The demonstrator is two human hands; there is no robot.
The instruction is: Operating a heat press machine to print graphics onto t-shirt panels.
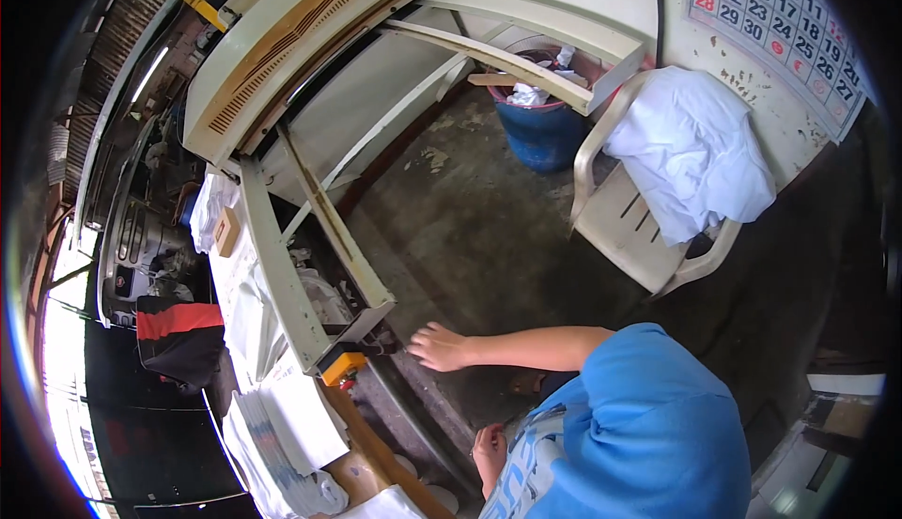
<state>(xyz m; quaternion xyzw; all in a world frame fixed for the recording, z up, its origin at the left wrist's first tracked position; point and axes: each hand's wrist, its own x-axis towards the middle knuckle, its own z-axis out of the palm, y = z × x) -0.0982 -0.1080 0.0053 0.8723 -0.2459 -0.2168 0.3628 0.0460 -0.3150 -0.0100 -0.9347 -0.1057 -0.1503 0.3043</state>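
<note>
My right hand reaches leftward from my blue sleeve, fingers spread and holding nothing, beside the end of a cream metal frame. Just left of it, a yellow control box with a red button hangs from the frame. My left hand is lower, against my blue shirt, its fingers curled; what they hold, if anything, is hidden. A grey metal tube runs between my hands and a wooden board bearing stacked white cloths.
A large cream machine arches above. A blue bin with white scraps stands by the wall. A plastic chair holds white cloth below a calendar. Further white cloth and a black-and-red bag lie left.
</note>
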